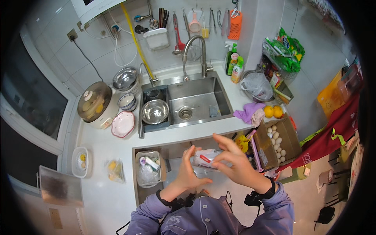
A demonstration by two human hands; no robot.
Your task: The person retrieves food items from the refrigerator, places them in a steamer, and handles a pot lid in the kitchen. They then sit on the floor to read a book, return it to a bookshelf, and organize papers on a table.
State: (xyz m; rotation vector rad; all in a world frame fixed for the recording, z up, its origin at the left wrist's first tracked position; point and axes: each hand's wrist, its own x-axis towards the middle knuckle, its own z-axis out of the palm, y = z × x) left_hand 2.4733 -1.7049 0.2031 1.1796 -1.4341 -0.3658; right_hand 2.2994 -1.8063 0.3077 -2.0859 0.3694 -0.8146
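In front of my body, above the open space below the counter edge, my right hand [236, 161] pinches a small clear plastic packet [205, 158] with a red mark on it. The packet's right end disappears behind those fingers. My left hand [186, 173] is at the packet's left side, thumb spread well away from the fingers. Whether its fingertips touch the plastic, I cannot tell. Beyond both hands lies the white countertop edge [188, 135], with the stainless steel sink [199, 97] set into it.
A metal bowl [155, 111] sits in the sink's rack. Left are a lidded electric cooker [95, 102], a scalloped dish [122, 124] and a bagged item [115, 170]. A bin [149, 169] stands below the counter. On the right is a cardboard box [289, 141] of eggs [276, 141].
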